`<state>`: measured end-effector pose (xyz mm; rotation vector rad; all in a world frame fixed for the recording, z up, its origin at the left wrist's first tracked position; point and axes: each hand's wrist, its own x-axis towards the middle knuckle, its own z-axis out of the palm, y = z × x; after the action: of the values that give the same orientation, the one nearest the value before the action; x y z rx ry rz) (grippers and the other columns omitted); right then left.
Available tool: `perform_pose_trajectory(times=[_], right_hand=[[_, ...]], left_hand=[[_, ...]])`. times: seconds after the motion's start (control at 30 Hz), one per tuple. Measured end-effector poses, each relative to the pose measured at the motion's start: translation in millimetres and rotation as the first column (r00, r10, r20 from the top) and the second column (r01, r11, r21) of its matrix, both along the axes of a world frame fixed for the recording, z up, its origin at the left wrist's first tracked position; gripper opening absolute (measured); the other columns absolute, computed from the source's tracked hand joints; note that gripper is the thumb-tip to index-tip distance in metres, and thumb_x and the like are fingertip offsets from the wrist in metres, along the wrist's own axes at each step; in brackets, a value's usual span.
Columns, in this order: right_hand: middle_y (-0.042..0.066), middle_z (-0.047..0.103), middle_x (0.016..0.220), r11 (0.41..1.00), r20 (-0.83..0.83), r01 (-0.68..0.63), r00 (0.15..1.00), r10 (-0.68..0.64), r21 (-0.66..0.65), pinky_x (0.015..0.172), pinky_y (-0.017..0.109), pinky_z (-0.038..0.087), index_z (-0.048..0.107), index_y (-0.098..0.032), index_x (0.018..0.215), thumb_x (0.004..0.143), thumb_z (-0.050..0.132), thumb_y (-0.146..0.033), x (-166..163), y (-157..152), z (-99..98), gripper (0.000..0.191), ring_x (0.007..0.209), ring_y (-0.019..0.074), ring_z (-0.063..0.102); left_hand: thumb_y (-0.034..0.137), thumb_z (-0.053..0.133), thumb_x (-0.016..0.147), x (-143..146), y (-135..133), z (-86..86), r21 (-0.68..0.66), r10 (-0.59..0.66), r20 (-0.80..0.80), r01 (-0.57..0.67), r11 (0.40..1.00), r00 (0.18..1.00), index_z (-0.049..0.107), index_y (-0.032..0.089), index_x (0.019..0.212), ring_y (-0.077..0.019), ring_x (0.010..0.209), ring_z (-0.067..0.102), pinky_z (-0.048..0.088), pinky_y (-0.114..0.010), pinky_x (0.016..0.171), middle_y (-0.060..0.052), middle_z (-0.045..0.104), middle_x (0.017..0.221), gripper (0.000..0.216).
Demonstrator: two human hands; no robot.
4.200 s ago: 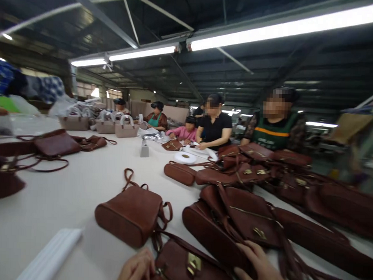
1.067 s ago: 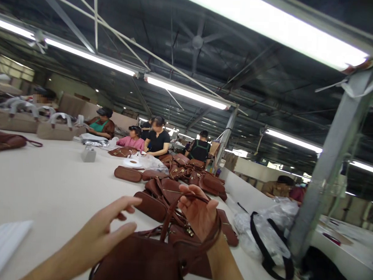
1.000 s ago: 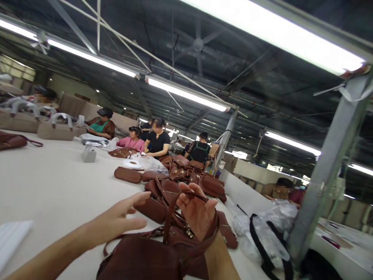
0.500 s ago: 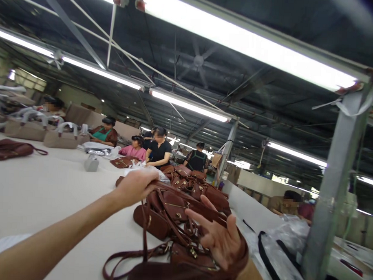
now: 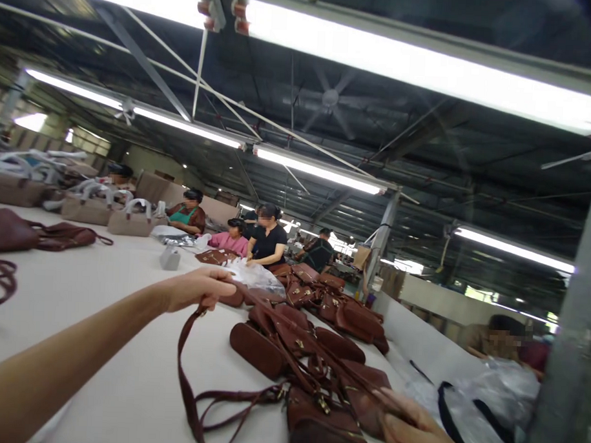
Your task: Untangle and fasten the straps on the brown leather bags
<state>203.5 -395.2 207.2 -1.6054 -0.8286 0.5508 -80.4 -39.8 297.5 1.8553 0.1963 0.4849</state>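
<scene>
Two hands worked one brown strap [image 5: 186, 373] above the pale bench [image 5: 103, 292]; the left hand [image 5: 196, 288], arm stretched out, had its fingers [image 5: 223, 285] closed around the strap, lifted taut; the strap ran down to a brown bag [image 5: 318, 416] at the lower edge; beyond lay a row of brown bags [image 5: 321, 306]; the right hand [image 5: 417, 432] at lower right touched the strap, grip unclear.

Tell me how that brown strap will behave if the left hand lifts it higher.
Probably floppy: the strap hangs in a slack loop from the left hand. It will likely tug its bag along. The right hand pinches its other stretch taut.
</scene>
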Motion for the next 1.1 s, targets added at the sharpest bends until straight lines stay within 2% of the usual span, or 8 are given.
perform_pose_trajectory(times=[0.2, 0.27, 0.33, 0.43, 0.57, 0.67, 0.9, 1.1], right_hand=[[-0.003, 0.061, 0.056, 0.954, 0.030, -0.298, 0.954, 0.298, 0.008, 0.047, 0.021, 0.032, 0.066, -0.019, 0.103, 0.069, 0.073, -0.069, -4.8, -13.2, 32.7, 0.062, 0.045, 0.0075, 0.046], [-0.003, 0.059, 0.055, 0.929, -0.031, -0.369, 0.928, 0.370, 0.031, 0.046, 0.021, 0.034, 0.068, -0.018, 0.097, 0.063, 0.076, -0.071, -7.3, -18.8, 40.6, 0.064, 0.043, 0.0068, 0.046], [-0.004, 0.058, 0.055, 0.928, 0.026, -0.360, 0.931, 0.364, -0.096, 0.044, 0.019, 0.035, 0.066, -0.017, 0.087, 0.065, 0.079, -0.063, -11.3, -18.8, 46.3, 0.053, 0.042, 0.0068, 0.048], [-0.001, 0.064, 0.064, 0.979, 0.305, -0.073, 0.944, 0.129, -0.188, 0.048, 0.025, 0.043, 0.056, -0.022, 0.080, 0.074, 0.072, -0.057, -18.5, -7.6, 50.2, 0.039, 0.052, 0.0147, 0.061], [0.004, 0.072, 0.081, 0.873, 0.632, 0.454, 0.628, -0.454, 0.177, 0.072, 0.041, 0.052, 0.050, -0.027, 0.088, 0.083, 0.054, -0.056, -22.4, 8.7, 51.0, 0.029, 0.078, 0.0285, 0.071], [0.007, 0.074, 0.092, 0.822, 0.632, 0.499, 0.551, -0.545, 0.273, 0.082, 0.046, 0.051, 0.049, -0.027, 0.100, 0.086, 0.048, -0.049, -21.6, 15.2, 51.5, 0.026, 0.082, 0.0288, 0.071], [0.005, 0.074, 0.092, 0.984, 0.435, 0.106, 0.886, -0.158, 0.142, 0.074, 0.036, 0.052, 0.059, -0.022, 0.090, 0.078, 0.063, -0.038, -23.0, 21.6, 54.9, 0.020, 0.077, 0.0200, 0.065], [-0.005, 0.059, 0.060, 0.982, 0.173, -0.190, 0.968, 0.183, 0.022, 0.045, 0.021, 0.027, 0.061, -0.017, 0.119, 0.071, 0.076, -0.059, -26.1, 8.7, 80.9, 0.065, 0.045, 0.0059, 0.041]], left_hand=[[0.035, 0.072, 0.070, -10.7, -20.9, 70.4, 0.076, -0.308, 0.000, 0.307, 0.949, 0.951, 0.066, 0.018, 0.105, -0.0154, 0.066, 0.058, 0.053, -0.031, 0.071, 0.002, 0.061, 0.069, 0.040], [0.032, 0.066, 0.073, -9.7, -28.2, 79.4, 0.420, -0.146, -0.040, 0.149, 0.895, 0.988, 0.065, 0.020, 0.089, -0.0150, 0.061, 0.057, 0.048, -0.027, 0.061, 0.003, 0.058, 0.065, 0.020], [0.028, 0.060, 0.074, -5.5, -37.7, 81.1, 0.704, 0.111, 0.106, -0.154, 0.693, 0.988, 0.059, 0.021, 0.071, -0.0161, 0.063, 0.056, 0.043, -0.027, 0.062, 0.002, 0.057, 0.065, 0.008], [0.025, 0.052, 0.080, 3.5, -50.7, 73.1, 0.714, 0.323, 0.374, -0.492, 0.499, 0.870, 0.053, 0.021, 0.071, -0.0229, 0.081, 0.058, 0.040, -0.034, 0.074, -0.003, 0.058, 0.083, 0.010], [0.033, 0.051, 0.080, 14.5, -48.7, 49.6, 0.492, 0.425, 0.382, -0.570, 0.658, 0.821, 0.046, 0.024, 0.077, -0.0240, 0.077, 0.059, 0.041, -0.034, 0.069, -0.001, 0.056, 0.073, 0.010], [0.045, 0.051, 0.078, 19.7, -35.8, 32.5, 0.305, 0.360, 0.250, -0.426, 0.852, 0.899, 0.045, 0.024, 0.073, -0.0181, 0.054, 0.057, 0.043, -0.028, 0.053, 0.003, 0.054, 0.056, 0.023], [0.022, 0.065, 0.054, 8.0, -31.0, 38.0, -0.042, 0.120, 0.186, -0.114, 0.993, 0.975, 0.063, 0.016, 0.082, -0.0076, 0.051, 0.043, 0.050, -0.025, 0.058, 0.007, 0.050, 0.060, 0.028], [0.021, 0.071, 0.059, -10.1, -41.7, 55.2, -0.016, -0.226, 0.094, 0.229, 0.973, 0.970, 0.072, 0.017, 0.097, -0.0215, 0.082, 0.065, 0.054, -0.036, 0.081, -0.003, 0.068, 0.084, 0.039]])
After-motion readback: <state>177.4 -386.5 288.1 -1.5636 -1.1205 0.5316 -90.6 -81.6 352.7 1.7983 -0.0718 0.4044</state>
